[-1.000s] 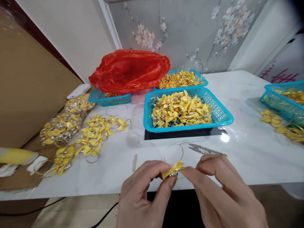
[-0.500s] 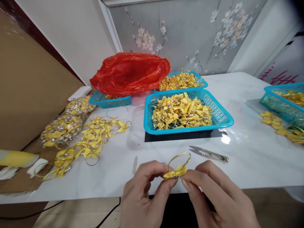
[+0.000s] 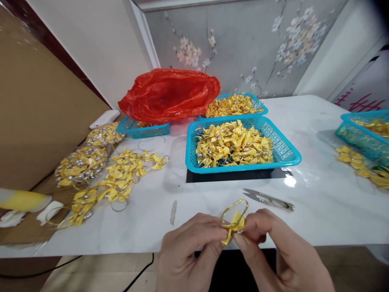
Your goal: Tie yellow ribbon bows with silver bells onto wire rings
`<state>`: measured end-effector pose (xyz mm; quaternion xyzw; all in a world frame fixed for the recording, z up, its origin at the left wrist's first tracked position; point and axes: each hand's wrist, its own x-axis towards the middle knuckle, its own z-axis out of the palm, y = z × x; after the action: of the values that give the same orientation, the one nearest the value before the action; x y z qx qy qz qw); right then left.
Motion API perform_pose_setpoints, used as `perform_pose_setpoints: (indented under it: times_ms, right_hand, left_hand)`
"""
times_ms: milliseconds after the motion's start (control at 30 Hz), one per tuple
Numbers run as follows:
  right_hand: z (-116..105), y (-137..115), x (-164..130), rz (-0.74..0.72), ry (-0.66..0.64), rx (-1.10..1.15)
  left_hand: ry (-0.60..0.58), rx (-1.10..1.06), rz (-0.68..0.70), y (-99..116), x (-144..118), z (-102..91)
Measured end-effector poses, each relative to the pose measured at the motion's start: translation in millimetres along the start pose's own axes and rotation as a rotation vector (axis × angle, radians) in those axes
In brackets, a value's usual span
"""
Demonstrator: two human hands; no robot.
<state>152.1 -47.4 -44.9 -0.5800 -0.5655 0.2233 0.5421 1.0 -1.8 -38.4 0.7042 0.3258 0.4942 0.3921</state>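
The left hand and right hand pinch a ribbon bow, likely steadying it. Thread snips lie within reach.

The yellow bow, nearly level earlier, now tilts steeply between the left hand and right hand. Its gold loop looks thicker; the snips, partly hidden at first, show whole.

Left grip, right grip close together, pinching.
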Motion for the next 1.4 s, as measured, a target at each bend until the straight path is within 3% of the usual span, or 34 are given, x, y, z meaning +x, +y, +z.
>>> perform_pose_setpoints:
  times_ms: [100, 333, 467, 600, 767, 933, 1067, 1267, 1400]
  right_hand:
    - [0, 4, 2, 0.044, -0.022, 0.111]
    - [-10, 21, 10, 0.216, -0.221, 0.295]
    - [-21, 29, 26, 0.350, -0.429, 0.471]
    - [-18, 30, 35, 0.509, -0.533, 0.696]
    - [-3, 26, 32, 0.761, -0.674, 1.080]
    - [0, 26, 32, 0.818, -0.697, 1.093]
    - [0, 23, 35, 0.777, -0.651, 1.067]
    - [-3, 18, 41, 0.703, -0.257, 1.028]
    - [-7, 21, 46, 0.700, -0.113, 1.031]
  left_hand:
    - [-0.013, -0.043, -0.015, -1, -1, 0.3]
    - [-0.017, -0.129, -0.089, 1, 4, 0.9]
    - [-0.030, -0.301, -0.366, 5, 5, -1.1]
    - [-0.049, -0.397, -0.629, 6, 4, -2.6]
    - [-0.098, -0.359, -0.638, 8, 4, -1.7]
    - [-0.127, -0.313, -0.649, 14, 8, -1.4]
    - [-0.158, -0.326, -0.641, 16, 8, -2.9]
    - [-0.177, -0.394, -0.644, 10, 3, -5.7]
    - [-0.145, -0.476, -0.682, 5, 2, -5.8]
